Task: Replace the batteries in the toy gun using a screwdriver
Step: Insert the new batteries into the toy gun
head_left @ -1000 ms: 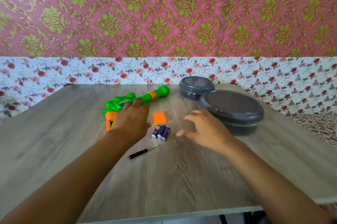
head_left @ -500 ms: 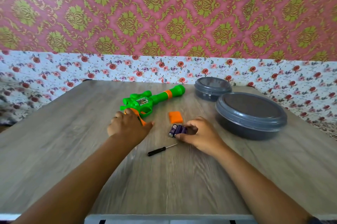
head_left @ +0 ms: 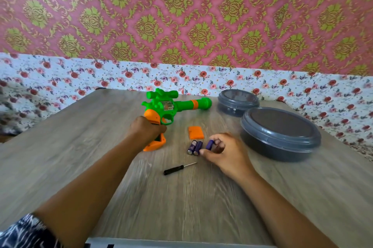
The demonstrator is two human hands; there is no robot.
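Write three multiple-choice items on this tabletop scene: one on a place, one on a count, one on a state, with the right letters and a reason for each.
1. Where does the small black-handled screwdriver lie?
A. on the wood-grain table, nearer the camera than the batteries
B. on the large grey lidded container
C. in the left hand

2. How many purple cylindrical batteries are visible?
A. one
B. three
C. five

3. What is the left hand doing?
A. lying flat on the table
B. gripping the orange handle of the green plastic toy gun
C. holding the orange battery cover

Answers:
1 A: it rests untouched on bare table between the two forearms.
2 B: two batteries lie side by side and the right hand pinches a third battery.
3 B: its fingers curl round the grip, while the orange rectangular battery cover lies apart on the table.
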